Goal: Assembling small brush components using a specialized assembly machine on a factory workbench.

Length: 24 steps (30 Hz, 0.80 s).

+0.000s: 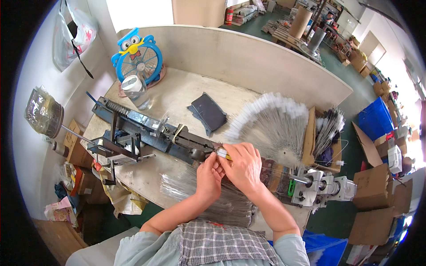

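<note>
Both my hands meet over a long dark metal bench device (177, 137), at its right end near a round metal part (197, 154). My right hand (245, 167) pinches a small white-and-yellow piece (223, 153); its kind is not clear. My left hand (210, 178) is closed just beside it, fingertips pressed together, and what they hold is hidden. Below my hands lies a thick bundle of thin metal wires (228, 208). To the right, many thin wire brushes with white bristle ends (279, 124) lie spread in a fan.
A hand crank (111, 175) sticks out at the device's left. A motor-like metal unit with a shaft (324, 185) stands at the table's right end. Behind are a dark flat pad (209, 111), a lidded jar (135, 88), a blue fan (140, 60) and a box of wires (326, 137).
</note>
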Each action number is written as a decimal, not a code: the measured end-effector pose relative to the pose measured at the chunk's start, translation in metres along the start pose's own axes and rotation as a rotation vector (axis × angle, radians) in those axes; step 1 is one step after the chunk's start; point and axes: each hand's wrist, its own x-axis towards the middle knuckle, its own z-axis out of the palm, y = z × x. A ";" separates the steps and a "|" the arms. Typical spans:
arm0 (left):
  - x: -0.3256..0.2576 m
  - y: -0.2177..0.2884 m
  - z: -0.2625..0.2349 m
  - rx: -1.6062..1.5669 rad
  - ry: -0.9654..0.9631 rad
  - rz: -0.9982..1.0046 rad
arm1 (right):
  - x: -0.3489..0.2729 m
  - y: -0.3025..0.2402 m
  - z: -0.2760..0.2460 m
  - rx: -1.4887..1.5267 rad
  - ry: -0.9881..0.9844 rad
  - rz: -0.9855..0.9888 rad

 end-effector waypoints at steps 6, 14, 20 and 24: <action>-0.001 -0.006 0.007 0.051 -0.024 -0.002 | -0.007 0.016 -0.011 -0.014 0.068 -0.138; 0.004 -0.006 0.004 0.079 -0.017 0.041 | -0.013 0.030 -0.019 0.025 0.057 -0.160; 0.000 -0.005 0.007 0.065 0.001 0.058 | -0.009 0.019 -0.020 0.052 0.033 -0.139; 0.004 -0.006 -0.002 0.027 0.007 0.029 | -0.009 0.019 -0.014 0.058 -0.028 -0.148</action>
